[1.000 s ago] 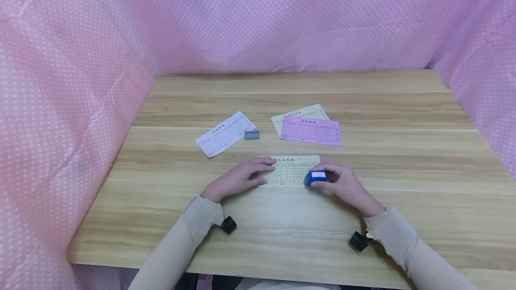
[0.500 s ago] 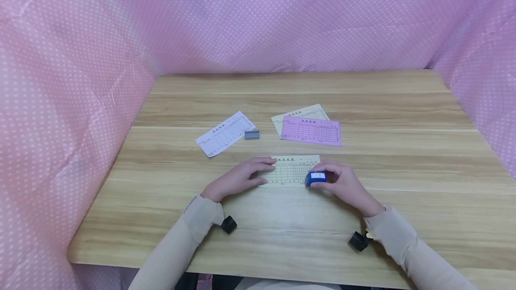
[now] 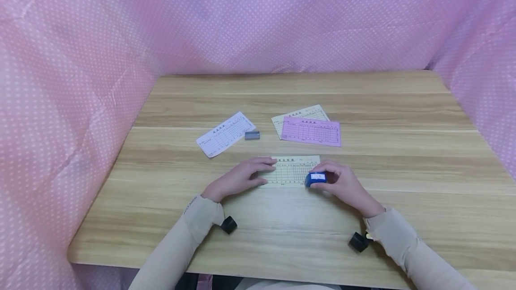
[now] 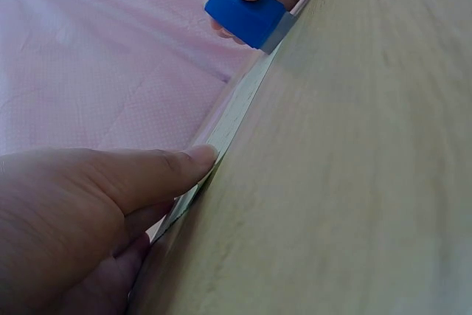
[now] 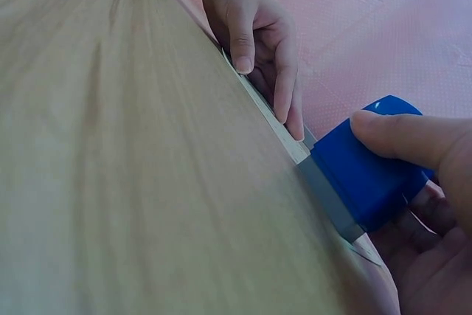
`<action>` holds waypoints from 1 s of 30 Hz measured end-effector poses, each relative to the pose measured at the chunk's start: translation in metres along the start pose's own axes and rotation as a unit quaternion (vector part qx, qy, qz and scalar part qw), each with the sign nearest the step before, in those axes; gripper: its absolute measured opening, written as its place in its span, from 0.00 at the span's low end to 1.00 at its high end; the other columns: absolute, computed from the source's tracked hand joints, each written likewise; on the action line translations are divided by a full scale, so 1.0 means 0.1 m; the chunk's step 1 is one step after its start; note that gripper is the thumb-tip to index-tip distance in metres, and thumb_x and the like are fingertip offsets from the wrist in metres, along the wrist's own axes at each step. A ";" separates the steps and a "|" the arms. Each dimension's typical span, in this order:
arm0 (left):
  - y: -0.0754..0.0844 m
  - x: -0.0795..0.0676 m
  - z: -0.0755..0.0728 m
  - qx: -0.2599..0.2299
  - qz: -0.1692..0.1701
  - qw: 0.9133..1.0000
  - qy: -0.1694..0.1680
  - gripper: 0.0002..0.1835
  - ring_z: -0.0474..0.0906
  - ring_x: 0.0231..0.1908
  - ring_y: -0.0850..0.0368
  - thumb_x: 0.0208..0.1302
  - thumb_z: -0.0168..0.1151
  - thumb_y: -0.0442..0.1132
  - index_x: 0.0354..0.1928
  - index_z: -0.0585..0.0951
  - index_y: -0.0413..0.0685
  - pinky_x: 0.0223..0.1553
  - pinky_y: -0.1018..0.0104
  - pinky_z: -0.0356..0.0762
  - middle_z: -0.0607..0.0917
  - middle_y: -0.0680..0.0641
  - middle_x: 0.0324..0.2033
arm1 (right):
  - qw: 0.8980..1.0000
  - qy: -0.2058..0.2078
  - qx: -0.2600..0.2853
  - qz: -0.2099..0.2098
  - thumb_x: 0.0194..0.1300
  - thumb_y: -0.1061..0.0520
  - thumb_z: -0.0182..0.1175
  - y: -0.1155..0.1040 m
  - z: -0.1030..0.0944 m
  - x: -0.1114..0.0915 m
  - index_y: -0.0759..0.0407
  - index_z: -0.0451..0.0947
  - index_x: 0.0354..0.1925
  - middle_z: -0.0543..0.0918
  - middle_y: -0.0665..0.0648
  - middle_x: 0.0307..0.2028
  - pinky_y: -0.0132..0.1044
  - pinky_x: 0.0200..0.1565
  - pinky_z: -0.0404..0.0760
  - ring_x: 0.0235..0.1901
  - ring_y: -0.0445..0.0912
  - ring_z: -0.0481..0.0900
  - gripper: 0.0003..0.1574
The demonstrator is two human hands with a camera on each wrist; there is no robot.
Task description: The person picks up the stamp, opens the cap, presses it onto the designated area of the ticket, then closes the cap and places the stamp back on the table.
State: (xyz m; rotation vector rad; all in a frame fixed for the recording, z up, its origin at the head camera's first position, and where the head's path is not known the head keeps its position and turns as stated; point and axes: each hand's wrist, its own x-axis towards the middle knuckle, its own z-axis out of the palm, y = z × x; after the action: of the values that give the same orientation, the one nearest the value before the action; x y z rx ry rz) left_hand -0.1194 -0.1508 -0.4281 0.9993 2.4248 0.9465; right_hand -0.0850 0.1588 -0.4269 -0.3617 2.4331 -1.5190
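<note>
A pale yellow printed form lies flat on the wooden table, between the hands. My left hand rests on its left end with fingers spread and fairly straight, the thumb on the lower edge. With thumb and fingers my right hand grips a blue self-inking stamp at the form's lower right. In the right wrist view the stamp stands upright, its grey base down at the paper. The stamp's underside and the paper beneath it are hidden.
Farther back lie a white form, a grey stamp cap at its right corner, and a pink form overlapping another yellow form. Pink dotted cloth hangs behind the wooden table and along its sides.
</note>
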 end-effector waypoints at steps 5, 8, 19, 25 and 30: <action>0.00 0.00 0.00 0.000 0.003 1.000 0.000 0.23 0.60 0.72 0.54 0.67 0.61 0.40 0.63 0.75 0.47 0.72 0.56 0.59 0.69 0.52 0.69 | 1.000 -0.001 -0.004 0.004 0.54 0.56 0.72 -0.01 0.00 0.00 0.55 0.83 0.44 0.82 0.56 0.48 0.21 0.49 0.77 0.46 0.37 0.78 0.17; 0.00 0.00 -0.01 0.001 0.003 1.000 0.000 0.23 0.60 0.72 0.54 0.67 0.61 0.40 0.63 0.75 0.47 0.72 0.57 0.59 0.69 0.52 0.69 | 1.000 -0.002 -0.014 0.003 0.54 0.55 0.72 -0.01 -0.01 -0.01 0.54 0.83 0.44 0.82 0.56 0.48 0.20 0.50 0.76 0.47 0.38 0.77 0.17; 0.00 0.00 0.00 -0.002 0.005 1.000 0.001 0.23 0.60 0.72 0.54 0.67 0.61 0.40 0.63 0.75 0.47 0.72 0.56 0.59 0.69 0.52 0.69 | 0.999 -0.007 -0.042 0.007 0.54 0.54 0.72 -0.02 0.00 0.00 0.52 0.83 0.44 0.82 0.54 0.48 0.19 0.51 0.74 0.48 0.43 0.77 0.17; 0.00 0.00 -0.01 0.000 0.005 1.000 0.000 0.23 0.60 0.72 0.54 0.67 0.61 0.40 0.63 0.75 0.46 0.72 0.57 0.59 0.69 0.52 0.69 | 0.998 -0.007 -0.055 0.009 0.54 0.55 0.72 -0.03 -0.01 -0.01 0.51 0.83 0.44 0.83 0.53 0.47 0.21 0.50 0.74 0.47 0.46 0.77 0.17; 0.00 -0.01 -0.01 -0.002 0.002 1.000 -0.001 0.23 0.61 0.72 0.54 0.66 0.61 0.40 0.63 0.75 0.47 0.72 0.57 0.59 0.69 0.52 0.69 | 0.997 -0.006 -0.081 0.010 0.53 0.55 0.73 -0.06 0.00 -0.01 0.50 0.83 0.44 0.83 0.52 0.46 0.26 0.52 0.75 0.48 0.46 0.77 0.17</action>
State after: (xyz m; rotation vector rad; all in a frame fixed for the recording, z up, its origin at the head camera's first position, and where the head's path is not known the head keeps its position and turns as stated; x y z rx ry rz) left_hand -0.1193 -0.1516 -0.4272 1.0034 2.4193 0.9489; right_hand -0.0838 0.1566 -0.4215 -0.3737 2.5505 -1.3099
